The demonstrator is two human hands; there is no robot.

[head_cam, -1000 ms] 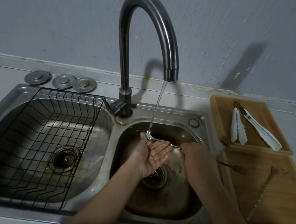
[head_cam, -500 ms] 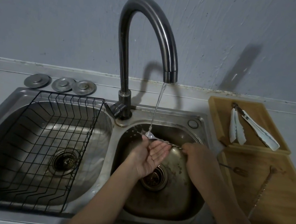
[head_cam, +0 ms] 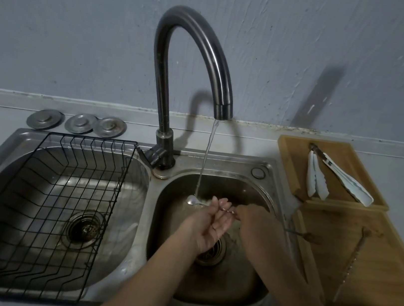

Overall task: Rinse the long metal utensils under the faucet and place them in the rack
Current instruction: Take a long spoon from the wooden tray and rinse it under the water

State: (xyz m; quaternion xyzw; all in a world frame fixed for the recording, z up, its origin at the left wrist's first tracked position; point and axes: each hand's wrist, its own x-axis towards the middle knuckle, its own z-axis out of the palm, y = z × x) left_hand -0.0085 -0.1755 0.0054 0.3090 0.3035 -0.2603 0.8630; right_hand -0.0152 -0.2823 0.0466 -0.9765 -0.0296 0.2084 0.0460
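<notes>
A long thin metal spoon (head_cam: 193, 200) lies level over the right sink basin (head_cam: 249, 285), its bowl under the water stream from the dark curved faucet (head_cam: 184, 53). My right hand (head_cam: 255, 219) is shut on the spoon's handle. My left hand (head_cam: 211, 222) is palm up with fingers apart, the spoon's shaft resting across its fingers. A black wire rack (head_cam: 57, 199) sits in the left basin and holds nothing. A second long metal utensil (head_cam: 350, 264) lies on the wooden board (head_cam: 391, 280) at right. Another thin utensil (head_cam: 306, 236) lies across that board's left edge.
White-tipped tongs (head_cam: 333, 179) lie in a wooden tray (head_cam: 291, 161) at the back right. Three round metal sink plugs (head_cam: 79, 122) lie on the counter behind the rack. A grey wall stands close behind the sink.
The spoon's bowl has shifted slightly left under the stream, and my left fingers have moved along the shaft. The view has tilted, so the scene sits lower in frame.
</notes>
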